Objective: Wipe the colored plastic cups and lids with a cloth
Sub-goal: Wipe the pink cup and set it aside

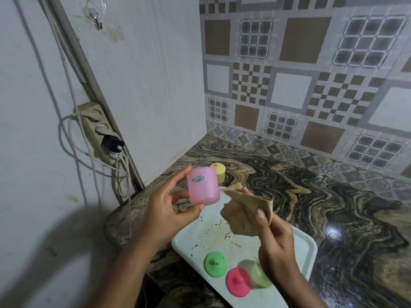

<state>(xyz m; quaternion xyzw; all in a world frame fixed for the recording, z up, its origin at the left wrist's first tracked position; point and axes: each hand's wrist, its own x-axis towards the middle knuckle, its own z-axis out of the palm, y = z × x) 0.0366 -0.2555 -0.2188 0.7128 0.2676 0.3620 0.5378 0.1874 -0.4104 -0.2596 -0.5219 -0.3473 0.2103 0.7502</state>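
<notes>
My left hand (169, 210) grips a pink plastic cup (202, 186) with a blue oval label, held in the air above the counter. Just to its right, my right hand (274, 235) pinches a crumpled beige cloth (245, 211), whose upper corner nearly touches the cup's bottom edge. Below them lies a pale, stained tray (298, 245). On it sit a green lid (215, 263), a pink lid (238, 281) and a light green cup (259, 274) partly hidden by my right wrist. A yellow cup with its lid (219, 172) stands on the counter behind the pink cup.
The dark marbled counter (311, 196) runs to a patterned tile wall at the back and right. On the left wall hangs a power strip (100, 132) with plugs and dangling white cables, close to the counter's left edge.
</notes>
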